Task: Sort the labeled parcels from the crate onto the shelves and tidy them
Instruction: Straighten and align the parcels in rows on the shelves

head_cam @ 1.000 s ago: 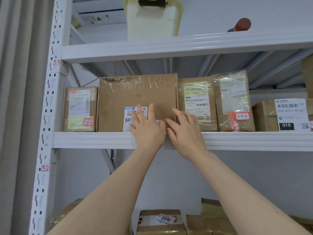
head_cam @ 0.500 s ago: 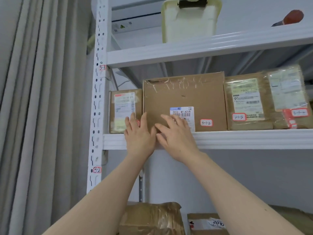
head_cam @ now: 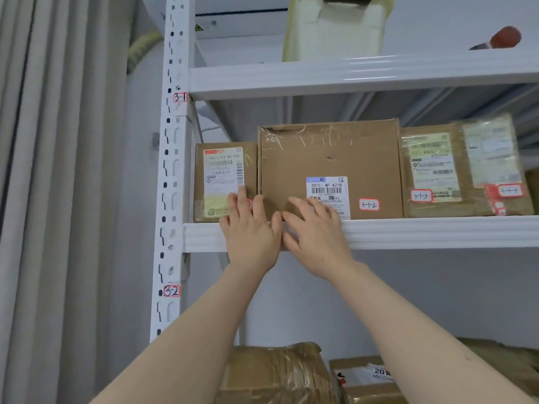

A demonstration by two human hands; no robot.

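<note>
Pressing flat against the parcel fronts, both hands are seen with fingers straight and nothing clasped. The left hand [head_cam: 250, 231] is laid across the seam between a small brown cardboard parcel [head_cam: 224, 182] and a large square brown cardboard box [head_cam: 329, 158]. Its fingertips touch the small parcel's lower right corner and the box's lower left edge.

The right hand [head_cam: 315, 231] is set just beside the left, and its fingers are spread over the box's lower front, where the bottom left corner of a white barcode label [head_cam: 328, 191] is covered. Both palms overlap the front lip of the white metal shelf [head_cam: 423, 233] on which the parcels are stood upright, side by side and touching.

Just right of the right hand's fingertips a red-bordered tag [head_cam: 369, 204] is stuck on the box – it reads 3-1-2. Further right of that hand, a taped brown parcel [head_cam: 431, 170] and a plastic-wrapped parcel [head_cam: 493, 164] are lined up.

Left of the left hand a white perforated upright [head_cam: 172, 170] is marked 3-1 above and 3-2 below. Above the hands a cream plastic container [head_cam: 335, 27] is kept on the upper level – below the forearms, tape-wrapped brown packages [head_cam: 274, 371] are stored.
</note>
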